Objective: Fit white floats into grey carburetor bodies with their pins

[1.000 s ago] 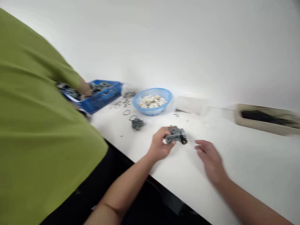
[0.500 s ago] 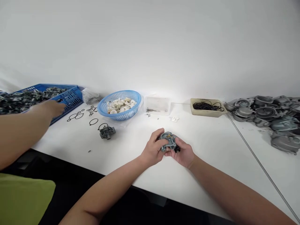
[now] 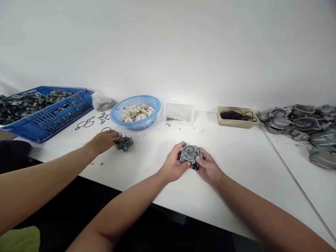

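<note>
Between both hands I hold a grey metal carburetor body (image 3: 188,153) just above the white table, its round open face with small brass parts turned up. My left hand (image 3: 173,164) grips its left side, thumb along the lower edge. My right hand (image 3: 210,168) is closed round the right side, its thumb pressing near the rim. A black part (image 3: 195,167) shows at the body's lower edge. The fingertips beneath the body are hidden.
A co-worker's hand (image 3: 105,140) touches another carburetor (image 3: 124,142) at left. Behind stand a blue crate (image 3: 52,120), a blue basket (image 3: 135,125) of white parts, a clear box (image 3: 181,113) and a tub (image 3: 236,122) of black rings. Metal bowls (image 3: 301,122) are piled right.
The carburetor in my hands has turned, its open face now showing more fully. The co-worker's hand has moved from the blue crate to the other carburetor. The view has shifted slightly.
</note>
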### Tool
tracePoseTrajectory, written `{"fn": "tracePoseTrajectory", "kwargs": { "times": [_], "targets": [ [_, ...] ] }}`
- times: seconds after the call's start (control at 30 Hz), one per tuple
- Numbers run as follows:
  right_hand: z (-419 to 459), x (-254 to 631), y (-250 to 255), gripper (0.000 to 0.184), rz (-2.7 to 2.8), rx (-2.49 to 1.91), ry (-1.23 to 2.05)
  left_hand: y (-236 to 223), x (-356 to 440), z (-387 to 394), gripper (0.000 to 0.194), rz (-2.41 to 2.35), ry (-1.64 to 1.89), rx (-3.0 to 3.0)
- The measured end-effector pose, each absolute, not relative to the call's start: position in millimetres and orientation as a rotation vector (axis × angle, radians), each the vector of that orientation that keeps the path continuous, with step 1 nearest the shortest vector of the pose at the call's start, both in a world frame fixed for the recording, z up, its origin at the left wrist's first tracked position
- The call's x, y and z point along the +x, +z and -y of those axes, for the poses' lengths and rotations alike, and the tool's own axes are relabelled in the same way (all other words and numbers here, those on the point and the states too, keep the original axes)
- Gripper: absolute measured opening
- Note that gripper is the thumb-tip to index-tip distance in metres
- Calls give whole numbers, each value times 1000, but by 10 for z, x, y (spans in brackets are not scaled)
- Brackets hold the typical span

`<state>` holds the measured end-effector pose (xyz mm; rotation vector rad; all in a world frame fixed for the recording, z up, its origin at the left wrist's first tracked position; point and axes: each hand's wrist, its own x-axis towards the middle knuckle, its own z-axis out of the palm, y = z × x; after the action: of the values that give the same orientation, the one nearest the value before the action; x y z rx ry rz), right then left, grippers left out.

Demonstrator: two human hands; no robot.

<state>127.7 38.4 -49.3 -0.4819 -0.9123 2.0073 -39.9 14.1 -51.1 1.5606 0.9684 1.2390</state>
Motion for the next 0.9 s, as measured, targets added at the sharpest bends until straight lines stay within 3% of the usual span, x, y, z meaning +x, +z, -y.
{"fn": "tracePoseTrajectory", "kwargs": {
  "times": [0.37,0.63,0.77,0.9],
  "targets": [
    [-425,1297,-533,32,971,-490,1981,-351,-425,-171,61,-765,1098,1432],
    [-326,1261,-547,64,967,-617,1821,-394,-409,-167,68,-1175,1219,1453],
    [-323,1239,-578,63,1021,-758,1703,-441,-386,-169,80,-1279,1282,1514],
    [-348,1234,-587,59,1019,-733,1720,-402,-369,-167,73,-1392,1219,1612]
  ]
}}
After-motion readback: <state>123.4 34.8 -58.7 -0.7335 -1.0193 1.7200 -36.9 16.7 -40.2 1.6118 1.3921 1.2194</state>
